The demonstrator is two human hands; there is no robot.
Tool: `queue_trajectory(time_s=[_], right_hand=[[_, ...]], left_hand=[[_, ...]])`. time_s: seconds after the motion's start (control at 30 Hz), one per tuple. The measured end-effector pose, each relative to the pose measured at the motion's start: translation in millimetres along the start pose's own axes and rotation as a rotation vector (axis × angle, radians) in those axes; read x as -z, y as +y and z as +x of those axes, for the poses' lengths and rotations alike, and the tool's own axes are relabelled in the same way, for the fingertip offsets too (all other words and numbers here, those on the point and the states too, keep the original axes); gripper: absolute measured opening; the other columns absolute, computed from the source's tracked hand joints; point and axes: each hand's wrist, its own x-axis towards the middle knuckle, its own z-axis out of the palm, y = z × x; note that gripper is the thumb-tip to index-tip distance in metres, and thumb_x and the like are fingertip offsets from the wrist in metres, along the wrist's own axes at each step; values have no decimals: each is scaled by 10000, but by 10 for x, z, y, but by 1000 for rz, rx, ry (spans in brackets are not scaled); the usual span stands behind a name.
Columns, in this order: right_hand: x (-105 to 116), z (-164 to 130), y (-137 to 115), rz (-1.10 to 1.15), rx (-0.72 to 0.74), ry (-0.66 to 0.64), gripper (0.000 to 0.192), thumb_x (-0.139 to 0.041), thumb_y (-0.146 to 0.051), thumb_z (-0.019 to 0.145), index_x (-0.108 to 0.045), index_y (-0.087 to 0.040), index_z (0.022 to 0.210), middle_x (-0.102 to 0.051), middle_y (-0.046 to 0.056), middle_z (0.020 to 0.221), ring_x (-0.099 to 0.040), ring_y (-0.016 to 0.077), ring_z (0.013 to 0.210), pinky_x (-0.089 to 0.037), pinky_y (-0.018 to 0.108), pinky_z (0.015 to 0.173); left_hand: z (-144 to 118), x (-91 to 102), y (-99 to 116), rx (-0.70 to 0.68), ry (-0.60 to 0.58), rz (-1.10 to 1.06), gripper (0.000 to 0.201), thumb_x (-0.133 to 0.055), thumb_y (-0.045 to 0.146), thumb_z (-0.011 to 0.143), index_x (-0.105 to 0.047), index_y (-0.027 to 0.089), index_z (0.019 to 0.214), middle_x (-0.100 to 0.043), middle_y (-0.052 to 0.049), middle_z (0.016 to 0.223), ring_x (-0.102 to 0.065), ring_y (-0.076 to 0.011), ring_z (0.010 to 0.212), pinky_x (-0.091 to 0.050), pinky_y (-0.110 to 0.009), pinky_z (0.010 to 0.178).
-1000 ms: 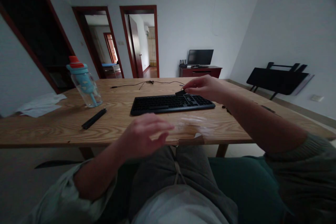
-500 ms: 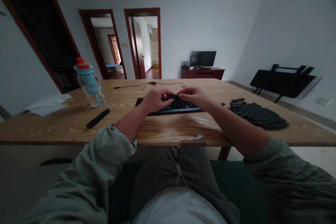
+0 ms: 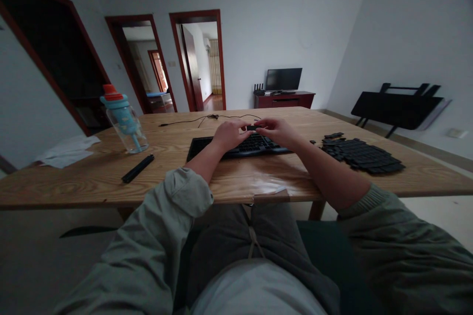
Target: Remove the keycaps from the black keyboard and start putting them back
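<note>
Both grips pinch keycap (image 3: 252,128) (small, black).

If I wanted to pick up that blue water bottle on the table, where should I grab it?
Probably around the clear body of the water bottle, below the blue lid, coming in from the side. It stands tilted in this view, tall and narrow, so a grip around its middle seems steadier than one on the small orange cap. The side facing the black stick looks open to reach.

No lettering can be read anywhere: the keys of the keyboard (image 3: 240,146) under the fingers are too dark and small, and the water bottle (image 3: 123,119) off to their left shows no legible label.
</note>
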Motion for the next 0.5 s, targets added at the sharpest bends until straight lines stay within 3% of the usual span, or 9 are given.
queue_trajectory(time_s=[0.17, 0.37, 0.5], right_hand=[[130, 45, 215, -140, 17, -151, 463, -661, -498, 791, -768, -158, 1087, -759, 77, 978, -623, 176, 808, -462, 297, 733], [169, 71, 333, -402, 3, -302, 434, -601, -489, 858, -783, -192, 1117, -762, 32, 873, -591, 160, 712, -409, 271, 645], [171, 26, 290, -589, 30, -341, 328, -620, -370, 854, -794, -238, 1098, -755, 17, 806, -588, 159, 673, -392, 270, 631]], left_hand=[[82, -158, -27, -30, -101, -14, 352, -636, 294, 892, -739, 212, 1218, -766, -64, 1116, -683, -189, 899, -514, -292, 859], [103, -271, -105, -45, -286, -28, 294, -660, 282, 847, -791, 216, 1101, -788, -33, 945, -677, -180, 818, -492, -267, 765], [121, -319, -108, -22, -331, -14, 254, -665, 312, 841, -806, 227, 1034, -783, -20, 879, -669, -173, 788, -470, -258, 714]])
